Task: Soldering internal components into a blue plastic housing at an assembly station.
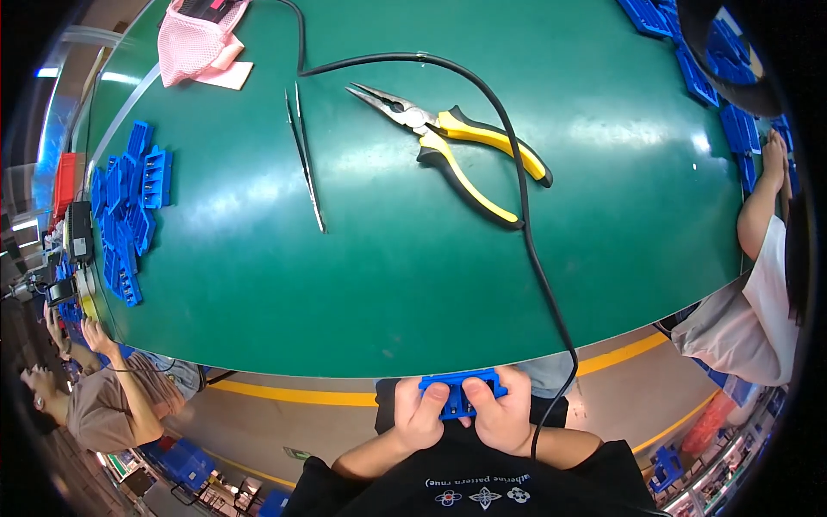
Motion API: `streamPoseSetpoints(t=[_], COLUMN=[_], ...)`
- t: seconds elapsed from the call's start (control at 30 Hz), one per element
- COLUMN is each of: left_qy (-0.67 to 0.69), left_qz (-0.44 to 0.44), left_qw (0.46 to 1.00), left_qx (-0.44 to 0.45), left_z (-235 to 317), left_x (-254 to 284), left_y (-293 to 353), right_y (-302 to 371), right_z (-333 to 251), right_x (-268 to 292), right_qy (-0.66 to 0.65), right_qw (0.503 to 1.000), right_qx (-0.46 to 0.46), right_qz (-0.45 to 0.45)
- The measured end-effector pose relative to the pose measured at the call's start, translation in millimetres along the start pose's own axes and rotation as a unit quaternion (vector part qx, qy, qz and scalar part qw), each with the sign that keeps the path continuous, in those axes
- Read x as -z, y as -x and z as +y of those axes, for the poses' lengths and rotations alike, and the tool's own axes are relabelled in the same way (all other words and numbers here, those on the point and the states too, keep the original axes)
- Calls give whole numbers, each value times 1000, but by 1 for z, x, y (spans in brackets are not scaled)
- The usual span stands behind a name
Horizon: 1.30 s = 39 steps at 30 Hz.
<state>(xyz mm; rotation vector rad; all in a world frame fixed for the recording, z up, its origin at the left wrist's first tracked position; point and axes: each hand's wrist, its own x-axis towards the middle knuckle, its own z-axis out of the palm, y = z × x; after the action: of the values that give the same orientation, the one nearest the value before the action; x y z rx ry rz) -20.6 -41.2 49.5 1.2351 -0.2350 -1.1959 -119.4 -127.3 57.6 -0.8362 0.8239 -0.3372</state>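
Just off the front edge of the green table, I hold a small blue plastic housing (455, 401) between both hands, over my lap. My left hand (419, 412) is closed round its left end, the thumb resting on the face. Gripping the right end the same way is my right hand (501, 411). Small dark and metallic bits show inside the housing between my thumbs; they are too small to name. On the table ahead lie long-nose pliers (452, 142) with yellow and black handles, their jaws slightly apart. Left of them rests a pair of metal tweezers (304, 159).
A black cable (538, 267) crosses the green table (388, 293), passes over the pliers' handles and drops past my right arm. Blue housings (129, 207) are heaped at the left, with more blue parts (689, 52) far right. A pink mesh pouch (191, 43) lies far left. People sit at both sides.
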Motion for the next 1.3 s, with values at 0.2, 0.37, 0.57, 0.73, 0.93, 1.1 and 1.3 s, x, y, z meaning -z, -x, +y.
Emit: streamPoseSetpoints(t=[0.2, 0.37, 0.57, 0.73, 0.93, 1.1, 1.3], left_qy=[66, 153, 133, 80, -141, -233, -307], left_qz=[51, 60, 52, 6, -188, -289, 103], left_qw=[992, 975, 981, 992, 971, 929, 930], left_qx=[95, 148, 134, 101, 48, 7, -176], left_z=[19, 16, 7, 1, 29, 100, 149], left_x=[-7, -10, -10, -9, 50, 81, 116], left_y=[11, 17, 12, 0, -1, 2, 21], right_y=[5, 8, 6, 3, -14, -44, -93], right_z=[-24, -25, -41, -9, -76, -101, -142], right_x=[-20, -23, -25, 0, 24, 9, -9], right_qy=[-55, -63, 61, -8, 400, 363, 599], right_qw=[991, 982, 971, 997, 895, 883, 642], right_qx=[-112, -148, -197, -51, 26, 295, 475], right_qz=[57, 98, 118, 57, -196, -44, 61])
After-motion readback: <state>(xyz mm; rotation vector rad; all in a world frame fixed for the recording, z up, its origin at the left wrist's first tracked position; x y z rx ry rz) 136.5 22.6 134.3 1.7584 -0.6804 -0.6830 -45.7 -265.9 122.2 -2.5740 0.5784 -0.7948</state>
